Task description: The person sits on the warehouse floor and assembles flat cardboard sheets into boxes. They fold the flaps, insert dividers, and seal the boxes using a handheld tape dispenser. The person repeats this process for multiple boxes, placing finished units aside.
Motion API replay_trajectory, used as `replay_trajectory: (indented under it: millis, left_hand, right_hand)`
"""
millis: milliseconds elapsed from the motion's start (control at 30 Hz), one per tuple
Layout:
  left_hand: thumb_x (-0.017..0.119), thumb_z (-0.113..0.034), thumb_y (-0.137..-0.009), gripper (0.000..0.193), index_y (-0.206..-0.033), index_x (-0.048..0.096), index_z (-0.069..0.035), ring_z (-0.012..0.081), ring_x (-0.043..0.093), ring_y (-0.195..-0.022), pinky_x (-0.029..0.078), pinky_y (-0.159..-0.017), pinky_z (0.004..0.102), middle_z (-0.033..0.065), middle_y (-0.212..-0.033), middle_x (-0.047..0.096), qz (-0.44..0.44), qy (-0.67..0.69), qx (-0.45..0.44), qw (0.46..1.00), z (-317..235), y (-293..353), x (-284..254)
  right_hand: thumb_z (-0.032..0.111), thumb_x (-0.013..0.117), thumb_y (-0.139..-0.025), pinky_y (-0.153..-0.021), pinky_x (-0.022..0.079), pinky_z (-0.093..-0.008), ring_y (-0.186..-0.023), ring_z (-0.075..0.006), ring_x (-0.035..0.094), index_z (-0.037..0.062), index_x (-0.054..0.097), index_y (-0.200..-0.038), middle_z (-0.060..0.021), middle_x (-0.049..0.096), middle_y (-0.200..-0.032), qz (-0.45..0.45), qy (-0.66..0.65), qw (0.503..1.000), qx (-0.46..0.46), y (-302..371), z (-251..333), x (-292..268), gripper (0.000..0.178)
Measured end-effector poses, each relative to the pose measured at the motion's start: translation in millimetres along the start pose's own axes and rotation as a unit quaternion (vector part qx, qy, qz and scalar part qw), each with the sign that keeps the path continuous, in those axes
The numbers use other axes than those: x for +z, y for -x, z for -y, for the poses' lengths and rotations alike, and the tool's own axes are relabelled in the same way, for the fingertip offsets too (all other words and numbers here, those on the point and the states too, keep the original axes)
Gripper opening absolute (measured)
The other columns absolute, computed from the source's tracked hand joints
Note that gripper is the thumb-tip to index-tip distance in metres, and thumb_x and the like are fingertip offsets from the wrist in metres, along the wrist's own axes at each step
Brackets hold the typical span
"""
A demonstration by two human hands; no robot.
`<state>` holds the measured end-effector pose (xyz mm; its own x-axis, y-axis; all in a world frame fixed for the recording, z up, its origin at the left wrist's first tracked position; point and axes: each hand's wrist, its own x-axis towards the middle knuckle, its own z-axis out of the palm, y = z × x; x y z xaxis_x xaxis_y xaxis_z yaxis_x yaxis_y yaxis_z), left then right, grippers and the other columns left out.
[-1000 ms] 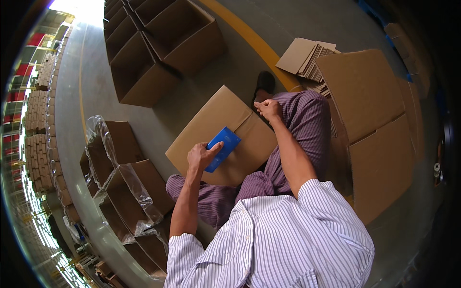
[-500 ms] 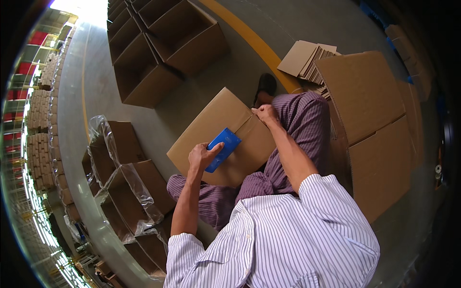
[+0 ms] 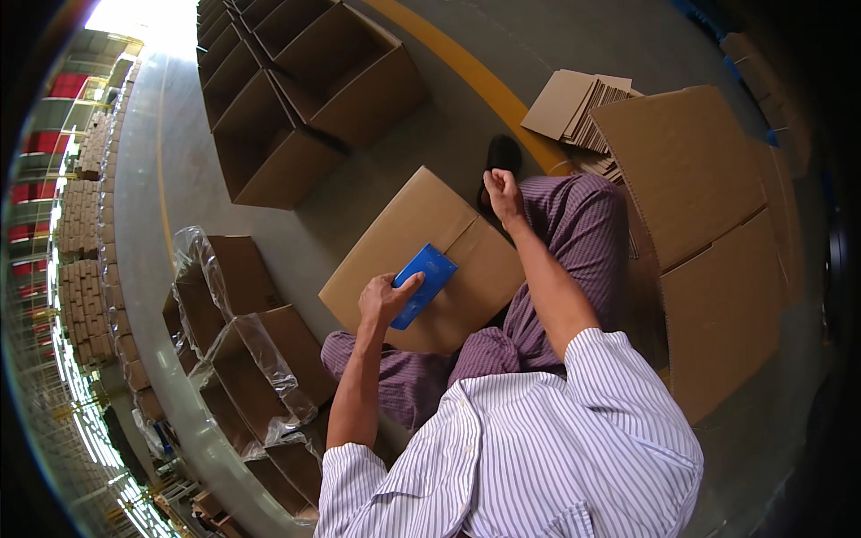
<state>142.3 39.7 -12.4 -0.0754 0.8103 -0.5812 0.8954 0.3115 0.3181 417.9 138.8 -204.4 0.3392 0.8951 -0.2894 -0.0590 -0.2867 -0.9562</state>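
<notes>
A closed brown cardboard box (image 3: 377, 260) lies in front of my crossed legs, with a seam across its upper face. My left hand (image 3: 384, 299) grips a flat blue rectangular packet (image 3: 423, 285) over the box, thumb on top and fingers beneath. Whether the packet touches the cardboard, I cannot tell. Beyond the box's right side, near my knee and dark shoe (image 3: 504, 154), my right hand (image 3: 504, 199) is raised with its fingers curled together. Anything pinched in those fingers is too small to make out.
Open cardboard boxes (image 3: 278, 170) stand in rows ahead to the left. More open boxes (image 3: 269, 359), draped with clear plastic film (image 3: 269, 363), are at my left. To the right are a stack of cardboard sheets (image 3: 583, 112) and a large flap-sided carton (image 3: 686, 179).
My right hand has lifted off the box's seam and moved up and slightly right, away from the box. My left hand keeps hold of the blue packet in much the same place.
</notes>
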Motion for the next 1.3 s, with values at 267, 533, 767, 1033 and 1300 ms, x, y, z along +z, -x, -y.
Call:
replay_trajectory:
  millis: [267, 533, 767, 1033, 1300]
  left_hand:
    - [0.063, -0.069, -0.076, 0.07, -0.101, 0.076, -0.005, 0.03, 0.072, -0.08, 0.056, -0.076, 0.0429, 0.0171, -0.086, 0.073, -0.03, 0.026, 0.008, 0.999, 11, 1, 9]
    - [0.063, -0.071, -0.075, 0.073, -0.104, 0.075, -0.006, 0.0301, 0.072, -0.082, 0.056, -0.077, 0.0424, 0.0179, -0.089, 0.073, -0.012, 0.019, -0.008, 1.0, 6, 7, 7]
    - [0.062, -0.072, -0.075, 0.072, -0.098, 0.076, -0.005, 0.0311, 0.072, -0.078, 0.056, -0.074, 0.0411, 0.0177, -0.084, 0.073, -0.024, 0.009, 0.031, 0.999, 10, -2, 9]
    - [0.06, -0.071, -0.078, 0.07, -0.095, 0.077, -0.005, 0.0294, 0.072, -0.076, 0.056, -0.074, 0.0405, 0.016, -0.083, 0.073, -0.004, 0.016, 0.049, 0.999, 6, 5, -2]
    - [0.06, -0.072, -0.078, 0.07, -0.096, 0.076, -0.006, 0.0278, 0.072, -0.077, 0.056, -0.076, 0.0397, 0.0158, -0.082, 0.073, 0.011, -0.01, 0.076, 0.997, 74, 32, -21]
  right_hand:
    - [0.079, 0.027, -0.09, -0.119, 0.015, -0.0415, -0.149, -0.0201, 0.01, 0.0083, 0.015, -0.155, -0.0082, 0.014, -0.162, 0.286, 0.022, 0.946, 0.15, -5, 22, 38, 0.097]
    - [0.08, 0.022, -0.089, -0.117, 0.022, -0.0339, -0.144, -0.0253, 0.026, 0.0034, 0.026, -0.152, -0.0127, 0.031, -0.156, 0.311, 0.087, 0.932, 0.165, -10, 17, 56, 0.099]
    - [0.055, 0.043, -0.098, -0.111, 0.03, -0.0442, -0.133, -0.033, 0.042, 0.0034, 0.045, -0.14, -0.0169, 0.048, -0.14, 0.02, 0.42, 0.865, -0.273, 20, 41, 53, 0.067]
    - [0.047, 0.043, -0.099, -0.114, 0.02, -0.0564, -0.14, -0.0366, 0.03, 0.0092, 0.038, -0.146, -0.0153, 0.035, -0.151, -0.019, 0.5, 0.763, -0.41, 63, 30, 88, 0.06]
    - [0.05, 0.04, -0.099, -0.115, 0.016, -0.0582, -0.143, -0.0362, 0.025, 0.0119, 0.037, -0.147, -0.0154, 0.029, -0.155, 0.011, 0.494, 0.781, -0.381, 66, 19, 95, 0.062]
